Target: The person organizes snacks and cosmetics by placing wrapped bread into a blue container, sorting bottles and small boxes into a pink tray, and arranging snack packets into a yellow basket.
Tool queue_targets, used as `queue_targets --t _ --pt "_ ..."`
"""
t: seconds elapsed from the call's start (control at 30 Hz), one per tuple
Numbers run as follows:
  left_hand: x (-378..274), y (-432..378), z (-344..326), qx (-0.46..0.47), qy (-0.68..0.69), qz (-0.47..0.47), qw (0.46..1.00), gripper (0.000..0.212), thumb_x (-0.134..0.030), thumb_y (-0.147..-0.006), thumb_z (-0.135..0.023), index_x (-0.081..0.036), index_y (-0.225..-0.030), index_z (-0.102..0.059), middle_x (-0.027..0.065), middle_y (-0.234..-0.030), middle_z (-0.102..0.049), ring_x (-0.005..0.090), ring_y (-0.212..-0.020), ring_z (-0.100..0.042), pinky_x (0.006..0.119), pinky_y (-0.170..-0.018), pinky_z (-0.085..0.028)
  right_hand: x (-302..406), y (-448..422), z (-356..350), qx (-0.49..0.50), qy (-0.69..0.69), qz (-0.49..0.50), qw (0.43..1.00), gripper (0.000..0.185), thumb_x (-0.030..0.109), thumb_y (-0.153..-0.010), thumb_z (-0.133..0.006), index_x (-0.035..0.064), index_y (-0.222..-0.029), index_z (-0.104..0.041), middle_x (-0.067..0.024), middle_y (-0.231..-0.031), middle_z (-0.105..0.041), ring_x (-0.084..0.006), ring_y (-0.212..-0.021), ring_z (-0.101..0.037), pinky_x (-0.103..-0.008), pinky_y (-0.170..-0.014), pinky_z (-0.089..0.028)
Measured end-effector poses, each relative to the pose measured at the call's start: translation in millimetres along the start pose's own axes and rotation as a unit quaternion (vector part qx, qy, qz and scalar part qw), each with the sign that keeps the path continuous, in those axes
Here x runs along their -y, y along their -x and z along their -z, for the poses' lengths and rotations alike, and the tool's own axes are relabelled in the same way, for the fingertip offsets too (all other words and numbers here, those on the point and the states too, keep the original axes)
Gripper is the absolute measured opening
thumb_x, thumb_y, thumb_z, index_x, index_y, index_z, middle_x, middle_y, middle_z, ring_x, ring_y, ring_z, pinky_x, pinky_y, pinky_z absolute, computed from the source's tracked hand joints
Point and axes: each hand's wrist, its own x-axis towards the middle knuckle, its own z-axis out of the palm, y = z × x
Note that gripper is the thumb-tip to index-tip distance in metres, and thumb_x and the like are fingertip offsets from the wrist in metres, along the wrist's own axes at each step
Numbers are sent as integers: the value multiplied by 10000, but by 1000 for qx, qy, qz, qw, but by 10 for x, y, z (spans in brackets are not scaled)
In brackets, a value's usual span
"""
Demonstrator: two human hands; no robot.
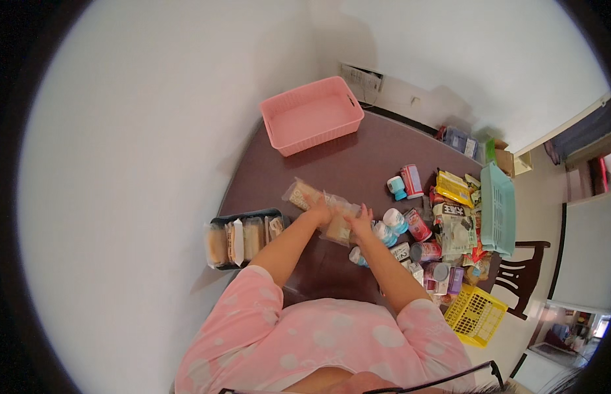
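Observation:
My left hand [319, 212] lies over clear-wrapped bread packets on the dark table, its fingers pointing away from me. One of these, a printed bread packet [300, 193], extends beyond it to the left. A second bread packet [339, 230] lies between my hands. My right hand [361, 224] grips that packet's right side, with the thumb over the wrapper and the fingers spread along its edge. How far my left fingers close around the wrapping is hidden. Near my left forearm, a dark basket [280, 213] holds several similar packets standing in a row.
A pink plastic basket [312, 118] stands at the far corner by the wall. Right of my hand are white-and-blue bottles [395, 220], cans [425, 251], cartons and snack bags [455, 231]. A teal basket [500, 212] and a yellow basket [475, 315] flank them. Beyond is a wooden chair [524, 278].

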Motion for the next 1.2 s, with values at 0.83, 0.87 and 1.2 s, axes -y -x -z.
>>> queue_targets --t 0.83,0.87,1.2 --pt "67 1008 -982 -97 282 93 950 771 -476 -859 -463 -53 -1407 -122 124 -1482 47 421 -1282 -245 444 -1044 -260 -557 632 -266 -19 360 323 875 567 207 -572 -764 51 -1052 -505 -221 -1359 -268 -451 -1257 -218 -495 -1026 -237" --pt "42 1079 -946 -120 305 96 940 754 -424 -854 -507 -30 -1393 -156 135 -1481 4 403 -1262 -299 430 -1026 -296 -532 674 -255 -16 372 315 873 516 197 -577 -764 62 -1014 -524 -218 -1345 -281 -442 -1251 -232 -496 -1020 -245" --pt "-200 1027 -1038 -320 417 56 849 694 -241 -788 -617 3 -1325 -251 221 -1296 -354 393 -1165 -401 420 -977 -343 -479 735 -132 -25 375 405 833 283 113 -685 -684 38 -907 -524 -208 -1200 -422 -391 -1137 -380 -450 -896 -360"
